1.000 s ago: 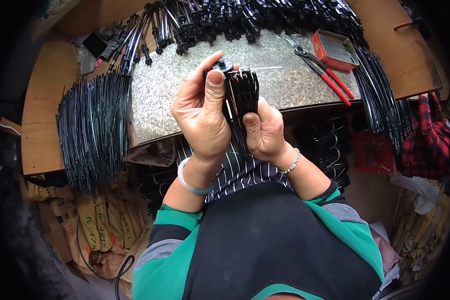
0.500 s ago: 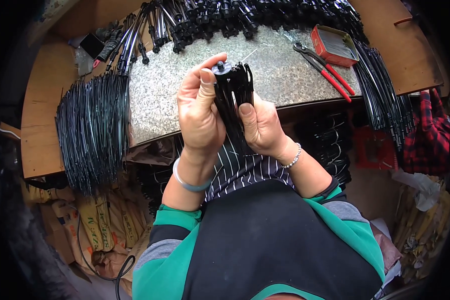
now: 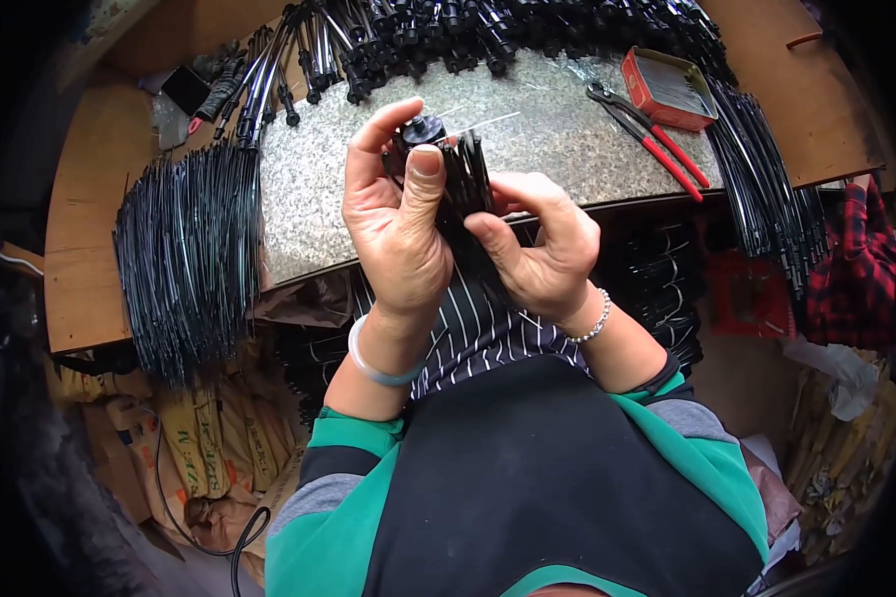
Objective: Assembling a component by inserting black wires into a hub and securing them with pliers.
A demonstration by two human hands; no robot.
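Note:
Above the near edge of the worktop I hold a bundle of slim black ribs, like a folded umbrella frame. A round dark hub tops it, beside the looped rib ends. My left hand is closed around the hub end, thumb in front and index finger curved behind. My right hand grips the bundle from the right, thumb and index finger against the ribs and the other fingers curled. A thin pale wire sticks out by the hub. My hands hide the bundle's lower part.
Red-handled pliers lie beside a red tin of thin pins. Black ribs hang over the edge at left and right. Metal shafts with black fittings are heaped along the back. A phone lies at the far left.
The hub has tilted and moved slightly left and away from my right hand. My right hand has shifted a little right and changed its hold, with its index finger now stretched across the ribs.

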